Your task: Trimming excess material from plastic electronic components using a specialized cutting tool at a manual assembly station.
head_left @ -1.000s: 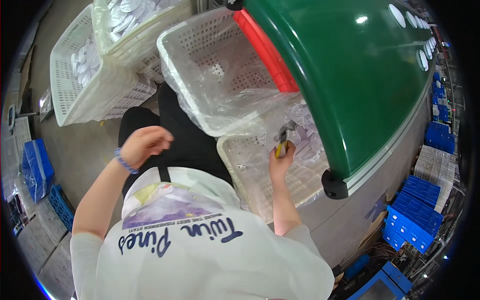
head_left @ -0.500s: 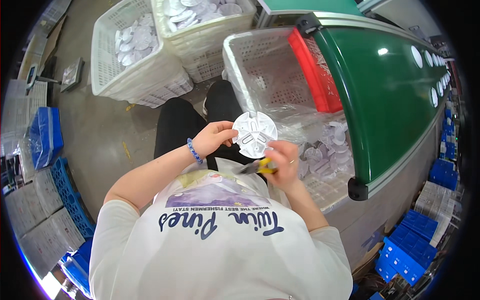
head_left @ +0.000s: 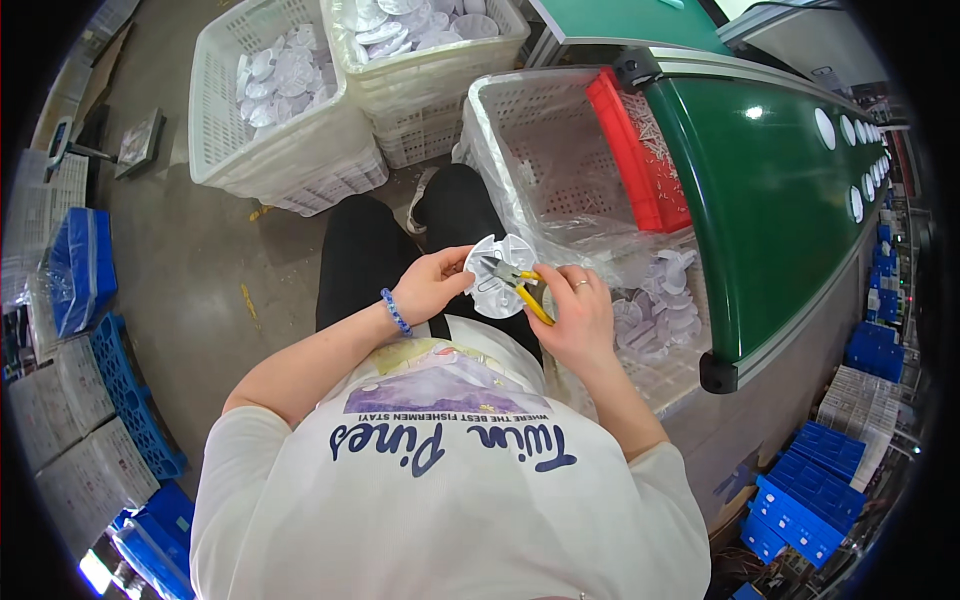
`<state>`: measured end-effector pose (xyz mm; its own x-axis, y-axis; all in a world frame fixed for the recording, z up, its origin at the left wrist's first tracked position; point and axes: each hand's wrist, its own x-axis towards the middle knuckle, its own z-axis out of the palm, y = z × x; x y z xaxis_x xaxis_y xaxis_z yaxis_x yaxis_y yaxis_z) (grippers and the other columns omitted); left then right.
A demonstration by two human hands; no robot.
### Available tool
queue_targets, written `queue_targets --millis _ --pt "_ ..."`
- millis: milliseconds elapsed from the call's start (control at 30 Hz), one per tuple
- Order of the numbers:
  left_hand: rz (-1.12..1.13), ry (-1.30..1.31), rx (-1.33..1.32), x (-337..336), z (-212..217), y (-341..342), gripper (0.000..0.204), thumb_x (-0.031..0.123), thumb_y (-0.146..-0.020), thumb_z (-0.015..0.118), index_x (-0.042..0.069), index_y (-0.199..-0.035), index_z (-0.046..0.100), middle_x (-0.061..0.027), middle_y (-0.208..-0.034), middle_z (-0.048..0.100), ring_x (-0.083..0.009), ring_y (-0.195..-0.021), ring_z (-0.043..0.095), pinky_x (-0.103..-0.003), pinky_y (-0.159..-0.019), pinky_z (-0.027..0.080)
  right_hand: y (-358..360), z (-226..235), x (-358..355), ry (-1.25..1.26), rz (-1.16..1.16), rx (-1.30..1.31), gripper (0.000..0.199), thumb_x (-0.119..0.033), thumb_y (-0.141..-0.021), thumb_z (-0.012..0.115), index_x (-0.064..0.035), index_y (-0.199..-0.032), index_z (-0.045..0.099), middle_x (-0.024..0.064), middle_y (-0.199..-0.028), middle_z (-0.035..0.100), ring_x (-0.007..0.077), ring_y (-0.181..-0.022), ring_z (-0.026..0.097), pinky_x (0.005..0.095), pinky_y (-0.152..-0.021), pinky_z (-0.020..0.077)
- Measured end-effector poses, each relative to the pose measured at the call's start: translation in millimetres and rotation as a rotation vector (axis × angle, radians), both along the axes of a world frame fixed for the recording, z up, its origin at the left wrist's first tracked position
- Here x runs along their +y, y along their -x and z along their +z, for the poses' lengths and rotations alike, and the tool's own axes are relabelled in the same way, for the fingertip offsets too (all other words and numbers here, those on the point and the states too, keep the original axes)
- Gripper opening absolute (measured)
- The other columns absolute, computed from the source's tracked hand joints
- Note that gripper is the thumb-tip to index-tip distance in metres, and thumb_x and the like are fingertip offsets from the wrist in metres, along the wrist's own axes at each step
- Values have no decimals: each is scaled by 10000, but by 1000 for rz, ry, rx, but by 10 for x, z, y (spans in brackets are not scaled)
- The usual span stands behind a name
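Observation:
A round white plastic part [head_left: 490, 298] with notches in its rim is over my lap. My left hand [head_left: 433, 284] pinches it by its left edge. In my right hand [head_left: 580, 312] are cutting pliers [head_left: 516, 277] with yellow handles, my fingers around the grips. The plier jaws lie over the face of the white part, near its middle; whether they touch it or close on anything I cannot tell.
A lined white crate [head_left: 480, 110] stands ahead on the right, with a red tray [head_left: 650, 190] in it and white parts [head_left: 660, 305] at its near end. Two more crates of white parts stand ahead left. A green conveyor [head_left: 760, 190] runs along the right.
My right hand has turned the pliers upward, and their jaws have moved from below the white part onto its face. The part is tilted differently. My left hand keeps hold of it.

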<state>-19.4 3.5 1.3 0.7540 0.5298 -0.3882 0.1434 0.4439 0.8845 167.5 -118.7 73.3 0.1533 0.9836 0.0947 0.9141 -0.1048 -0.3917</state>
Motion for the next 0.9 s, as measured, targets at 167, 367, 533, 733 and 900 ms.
queue_targets --millis 167,367,533,733,900 --pt "-8 -45 -6 -16 16 7 424 45 -861 537 -21 -1273 459 -46 -1068 608 -84 -904 562 -235 -809 455 64 106 105 43 90 -163 490 -177 -650 719 -108 -1111 566 61 -948 528 236 -903 508 374 -742 367" --pt "-3 -205 53 -57 13 29 362 115 -881 529 20 -1230 516 -60 -941 637 -91 -806 574 -238 -731 460 134 100 180 137 142 -274 486 -153 -631 713 -97 -1089 560 59 -913 524 238 -908 514 371 -744 374" --pt "-96 -596 354 14 68 47 303 211 -908 496 26 -1128 591 -140 -872 641 -204 -755 604 -296 -699 466 156 -137 188 140 178 -222 425 -144 -631 705 -113 -1033 568 46 -838 537 230 -810 556 363 -667 428" --pt "-123 -781 393 82 -223 36 290 231 -915 440 -5 -955 603 -224 -830 606 -382 -820 583 -423 -709 461 49 -272 124 141 113 60 379 -142 -661 707 -100 -1021 599 53 -816 551 231 -726 582 339 -626 476" --pt "263 -386 409 1383 -213 202 234 266 -884 503 67 -830 613 -58 -730 612 -188 -622 549 -337 -606 465 -334 -418 -407 2 -275 705 446 -71 -732 725 40 -1128 554 72 -970 572 102 -880 560 233 -774 449"
